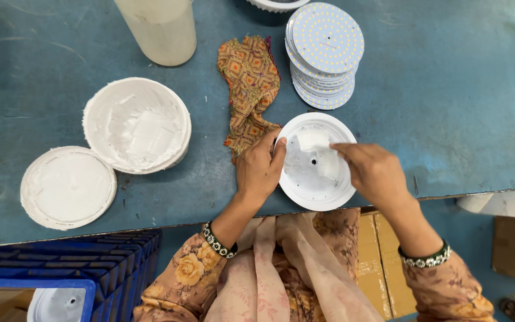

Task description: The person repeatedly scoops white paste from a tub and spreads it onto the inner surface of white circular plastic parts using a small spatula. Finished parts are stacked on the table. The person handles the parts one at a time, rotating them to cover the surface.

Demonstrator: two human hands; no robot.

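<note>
We have the dish (pixel 316 179) at the table's (pixel 466 89) near edge, between left hand (pixel 260 170) and right hand (pixel 374 173). Cloth (pixel 249 89) just left-behind it, disc stack (pixel 324 53) right behind. Tub (pixel 136 124) and lid (pixel 68 187) sit well left, touching. Jar (pixel 161 30) behind the tub. Crate (pixel 61 268) below the table edge, left.

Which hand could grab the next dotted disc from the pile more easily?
Probably the right hand. It lies nearer the stack of dotted discs, fingertips only touching inside the white round housing. The left hand grips the housing's rim, steadying it.
</note>
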